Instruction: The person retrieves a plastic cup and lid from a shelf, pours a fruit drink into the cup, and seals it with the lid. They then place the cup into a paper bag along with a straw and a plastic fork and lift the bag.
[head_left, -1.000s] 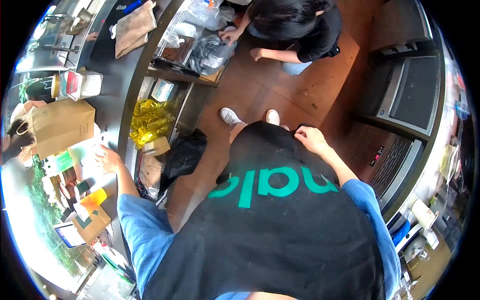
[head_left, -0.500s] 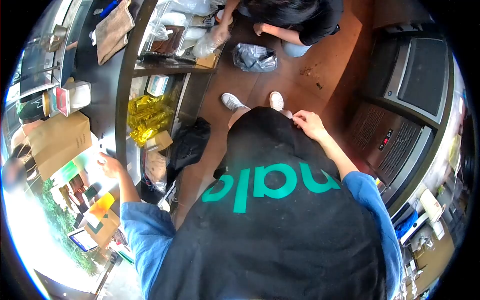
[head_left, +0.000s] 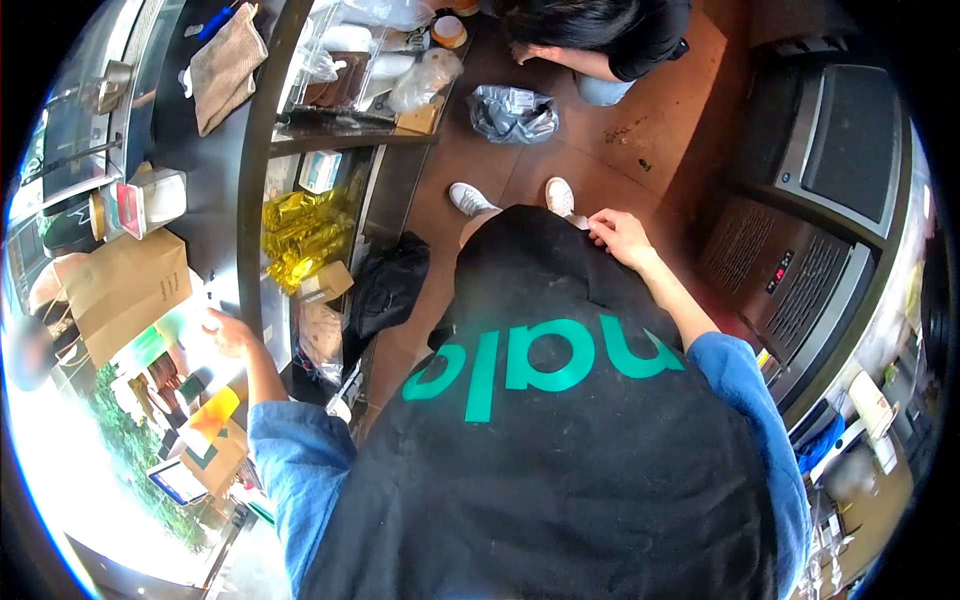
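- Black cloth apron with large green letters (head_left: pixel 600 460) covers the person's front and lap, its far end near the white shoes (head_left: pixel 560 196) on the reddish-brown floor (head_left: pixel 600 165).
- Right hand (head_left: pixel 618 236) is at the apron's far edge, fingers bent and nearly closed; whether it grips the cloth or a small pale thing beside it, I cannot tell.
- Left hand (head_left: pixel 230 335) is at the dark counter (head_left: pixel 205 135), fingers loosely curled and partly open; glare hides whether it has hold of anything.
- Near the left hand are a brown paper bag (head_left: pixel 130 295) with a handle, a bright green item (head_left: pixel 142 347) and a yellow-orange cup (head_left: pixel 210 415).
- Farther along the counter are a white plastic container (head_left: pixel 162 197) and a folded tan cloth (head_left: pixel 227 70).
- Shelves beneath the counter hold crinkled gold foil (head_left: pixel 300 235), a small cardboard box (head_left: pixel 326 282) just beside it, and, higher in the view, clear plastic bags (head_left: pixel 425 82).
- On the floor, well apart from both hands, lies a grey see-through plastic bag (head_left: pixel 513 114); another person in a black top (head_left: pixel 650 40) is near it.
- Right of the apron is a dark appliance with a red-lit display (head_left: pixel 780 272).
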